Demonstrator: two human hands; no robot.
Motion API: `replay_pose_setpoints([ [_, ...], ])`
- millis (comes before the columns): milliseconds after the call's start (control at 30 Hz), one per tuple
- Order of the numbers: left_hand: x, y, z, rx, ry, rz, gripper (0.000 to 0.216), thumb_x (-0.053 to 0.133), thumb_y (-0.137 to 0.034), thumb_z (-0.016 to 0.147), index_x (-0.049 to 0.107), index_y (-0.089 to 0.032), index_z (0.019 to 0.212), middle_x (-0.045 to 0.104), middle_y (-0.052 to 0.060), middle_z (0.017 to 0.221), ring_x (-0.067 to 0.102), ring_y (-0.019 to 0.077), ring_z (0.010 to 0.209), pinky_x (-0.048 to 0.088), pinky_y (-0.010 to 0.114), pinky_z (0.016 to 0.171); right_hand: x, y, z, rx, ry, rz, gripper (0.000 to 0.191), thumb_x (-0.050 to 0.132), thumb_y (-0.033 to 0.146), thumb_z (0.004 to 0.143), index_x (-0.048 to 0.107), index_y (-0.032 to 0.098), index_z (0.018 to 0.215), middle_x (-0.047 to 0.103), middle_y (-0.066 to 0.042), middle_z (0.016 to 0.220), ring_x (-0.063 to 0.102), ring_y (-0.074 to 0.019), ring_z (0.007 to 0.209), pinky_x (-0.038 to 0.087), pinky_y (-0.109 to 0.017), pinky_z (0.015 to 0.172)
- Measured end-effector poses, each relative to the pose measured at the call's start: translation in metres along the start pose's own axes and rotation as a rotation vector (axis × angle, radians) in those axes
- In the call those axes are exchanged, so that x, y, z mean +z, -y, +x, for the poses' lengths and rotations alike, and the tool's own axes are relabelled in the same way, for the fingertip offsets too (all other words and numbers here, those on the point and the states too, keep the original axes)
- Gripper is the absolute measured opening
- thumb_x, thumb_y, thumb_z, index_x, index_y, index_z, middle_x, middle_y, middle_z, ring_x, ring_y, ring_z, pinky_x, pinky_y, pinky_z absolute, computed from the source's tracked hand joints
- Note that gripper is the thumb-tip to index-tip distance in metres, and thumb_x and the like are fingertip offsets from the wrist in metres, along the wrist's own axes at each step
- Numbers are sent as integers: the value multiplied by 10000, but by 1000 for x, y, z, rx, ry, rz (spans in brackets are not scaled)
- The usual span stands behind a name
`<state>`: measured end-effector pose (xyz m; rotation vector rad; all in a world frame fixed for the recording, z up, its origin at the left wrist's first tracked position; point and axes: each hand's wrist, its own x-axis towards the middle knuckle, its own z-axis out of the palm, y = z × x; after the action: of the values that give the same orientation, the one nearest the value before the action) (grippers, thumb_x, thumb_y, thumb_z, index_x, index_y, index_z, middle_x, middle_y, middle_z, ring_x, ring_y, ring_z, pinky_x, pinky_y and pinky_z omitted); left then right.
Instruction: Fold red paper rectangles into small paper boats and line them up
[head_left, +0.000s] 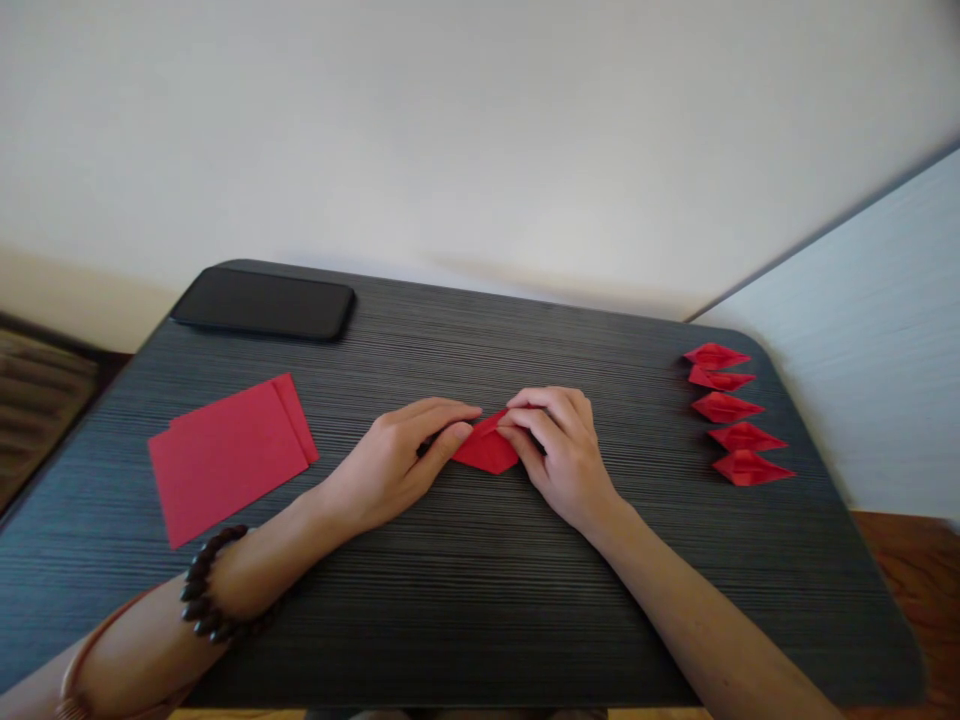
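Observation:
A partly folded piece of red paper point(487, 455) lies on the dark table between my two hands. My left hand point(401, 455) grips its left end, thumb in front and fingers behind. At the paper's right side, my right hand point(559, 445) pinches the upper edge between thumb and fingertips. The fingers cover both ends of the paper, so its full shape is hidden. Below my hands the lower edge comes to a blunt point.
Flat red paper sheets point(229, 455) lie stacked on the left of the table point(450, 600). A black phone point(266, 303) rests at the back left. Several folded red paper boats point(727, 407) form a column on the right. A pale wall point(480, 140) stands behind.

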<state>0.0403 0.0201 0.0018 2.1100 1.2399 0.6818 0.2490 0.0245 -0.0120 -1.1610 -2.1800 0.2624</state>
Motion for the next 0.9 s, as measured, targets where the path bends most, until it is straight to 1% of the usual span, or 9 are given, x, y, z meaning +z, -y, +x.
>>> replay_pose_setpoints([
  [33,-1,-2,0,-44,23,-47,339,401,-316,949,595,-180,1192,655,65,1148,605,181,1030,473,321,915,0,0,0,-9,-17,6,85,536,237,901,619,233,919,634,-44,1020,536,-201,969,408,-399,876],
  [100,-2,-7,-1,-134,89,-135,359,397,-348,948,580,-194,1215,709,38,984,655,162,873,512,275,793,0,0,-1,-24,-41,19,82,541,237,897,618,243,923,629,-45,1019,540,-200,970,414,-403,874],
  [167,-3,-10,0,-204,170,-247,356,416,-362,939,584,-193,1203,711,5,817,654,134,716,510,232,672,0,2,-2,-45,-50,37,82,547,225,891,616,244,929,620,-47,1020,543,-196,970,422,-401,878],
  [200,-3,-11,1,-228,197,-306,344,438,-362,930,595,-186,1180,707,-1,795,647,125,685,503,219,644,0,3,-2,-58,-52,50,80,551,217,886,615,242,928,615,-48,1017,543,-194,970,426,-399,882],
  [333,-4,-11,3,-274,194,-438,272,541,-323,874,632,-171,1080,714,23,953,656,138,812,501,218,692,-3,5,-1,-53,-29,159,49,574,215,855,604,229,891,573,-65,1072,534,-204,1020,441,-406,900],
  [467,-4,-9,3,-291,208,-455,272,576,-311,850,620,-173,1081,721,17,900,658,142,800,494,230,690,-3,2,1,31,18,383,81,570,216,845,548,214,923,551,-83,1145,551,-202,1043,460,-397,896],
  [633,-2,-5,3,-316,187,-488,321,620,-339,819,605,-173,1092,728,24,868,667,153,770,507,261,697,1,-3,0,161,122,612,349,577,216,848,427,224,1163,641,-45,955,631,-157,848,501,-337,795],
  [767,-1,-5,3,-346,127,-476,356,671,-373,774,618,-177,1067,728,27,867,664,150,749,512,252,673,1,-5,0,234,127,696,379,619,229,831,447,234,1169,664,-16,879,641,-136,780,503,-303,747],
  [900,-1,-10,3,-318,134,-387,274,571,-393,842,687,-197,994,723,11,823,635,128,671,492,222,594,0,-5,1,317,94,769,386,678,284,792,492,248,1129,692,-9,856,656,-142,755,510,-295,706],
])
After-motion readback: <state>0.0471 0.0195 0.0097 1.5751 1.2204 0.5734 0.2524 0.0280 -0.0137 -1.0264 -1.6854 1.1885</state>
